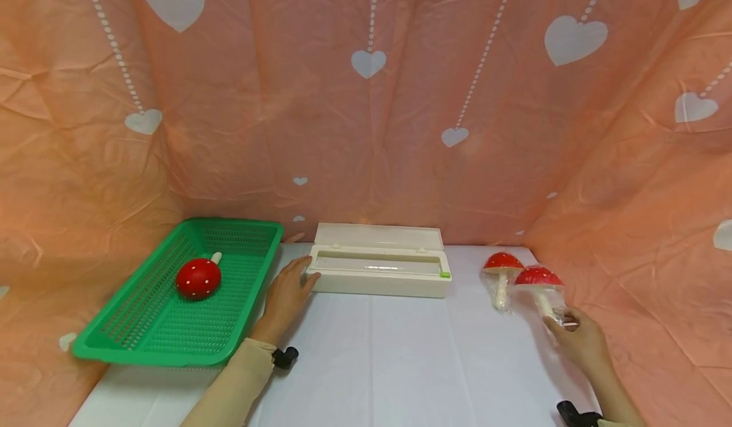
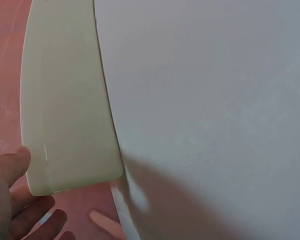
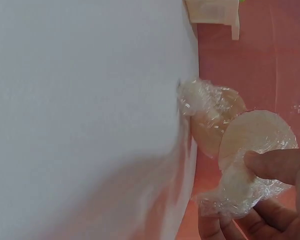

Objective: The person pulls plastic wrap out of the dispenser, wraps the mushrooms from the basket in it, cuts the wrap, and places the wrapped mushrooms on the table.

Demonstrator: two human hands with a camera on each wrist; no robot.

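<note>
My right hand (image 1: 580,337) pinches the film-wrapped stem of a red-capped toy mushroom (image 1: 539,277); thumb and fingers close round that stem in the right wrist view. Just left of it stands another wrapped mushroom (image 1: 502,263), its clear film (image 3: 192,97) crinkled. My left hand (image 1: 287,297) rests at the left end of a long cream cling film dispenser box (image 1: 377,284), thumb at its front edge and fingers behind the corner. The lid (image 1: 379,236) of the box is raised, and a roll shows inside. The left wrist view has the thumb touching the box end (image 2: 75,150).
A green plastic basket (image 1: 265,249) stands at the left, with a red mushroom with white dots (image 1: 198,279) lying in it. White cloth covers the table (image 1: 412,357). An orange curtain with white hearts (image 1: 366,147) hangs behind and at both sides.
</note>
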